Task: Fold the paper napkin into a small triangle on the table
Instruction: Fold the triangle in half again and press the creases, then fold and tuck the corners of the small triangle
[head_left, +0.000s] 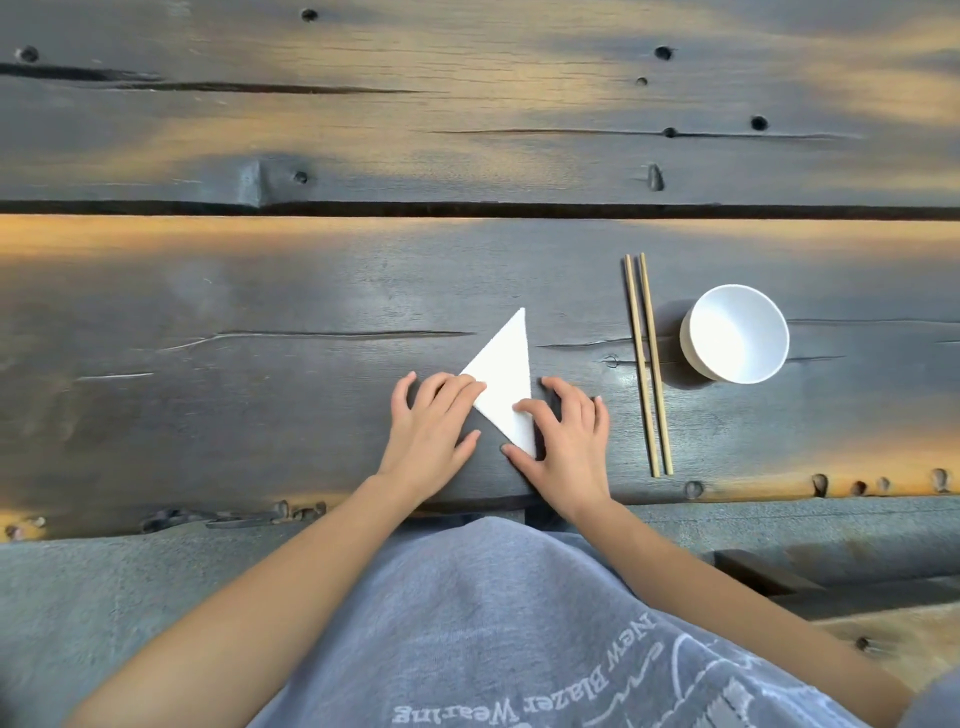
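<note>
Left hand and right hand, fingers spread, pressed flat on the white triangular napkin lying between them, with chopsticks and a bowl beyond the right hand on the table.

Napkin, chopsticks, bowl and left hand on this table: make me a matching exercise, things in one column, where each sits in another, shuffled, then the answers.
Things:
1. napkin
2. chopsticks
3. bowl
4. left hand

Places:
A. farthest right, open side up
B. lying side by side, between napkin and bowl
C. flat on the napkin's left corner
D. folded into a triangle, under both hands

Pairs: 1-D, 2-B, 3-A, 4-C
</note>
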